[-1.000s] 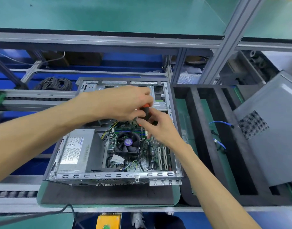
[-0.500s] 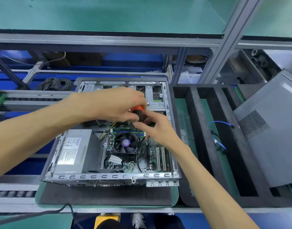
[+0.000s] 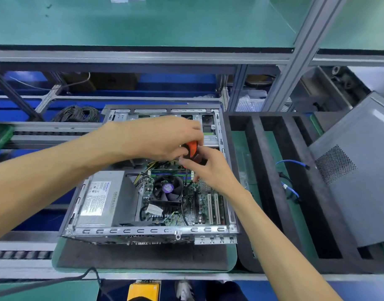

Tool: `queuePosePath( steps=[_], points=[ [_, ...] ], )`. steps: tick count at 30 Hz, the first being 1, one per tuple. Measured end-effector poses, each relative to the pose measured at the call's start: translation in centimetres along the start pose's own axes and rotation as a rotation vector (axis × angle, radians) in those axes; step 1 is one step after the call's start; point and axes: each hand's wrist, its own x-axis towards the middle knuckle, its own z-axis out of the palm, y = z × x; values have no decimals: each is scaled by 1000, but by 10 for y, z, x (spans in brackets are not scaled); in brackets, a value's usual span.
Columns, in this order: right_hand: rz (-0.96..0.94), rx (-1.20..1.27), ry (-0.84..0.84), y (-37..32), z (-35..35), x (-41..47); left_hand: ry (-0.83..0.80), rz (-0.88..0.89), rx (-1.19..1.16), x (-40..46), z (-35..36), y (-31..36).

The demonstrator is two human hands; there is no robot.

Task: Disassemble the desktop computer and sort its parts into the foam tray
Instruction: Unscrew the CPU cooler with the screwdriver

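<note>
Both hands meet over the open computer (image 3: 151, 192), beside the foam tray (image 3: 271, 192). The left hand (image 3: 156, 140) grips an orange-handled screwdriver (image 3: 192, 148); the right hand (image 3: 208, 168) pinches its shaft, probably steadying the tip on a motherboard screw above the fan (image 3: 167, 189).

Both forearms bare, no sleeves, hands (image 3: 165, 137) ungloved
</note>
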Motion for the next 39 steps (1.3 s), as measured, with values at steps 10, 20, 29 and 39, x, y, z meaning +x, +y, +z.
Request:
queuePosePath(
  steps=[10,20,29,39],
  points=[
    [33,-87,23,0,5,1,181,-367,390,20,17,14],
    [-21,-101,-17,-2,4,-1,56,-284,173,7,7,4],
    [-45,-100,-48,-3,-1,-2,42,-48,-150,-9,1,3],
    [6,0,-18,-3,-2,-3,68,-201,59,6,2,10]
  ],
)
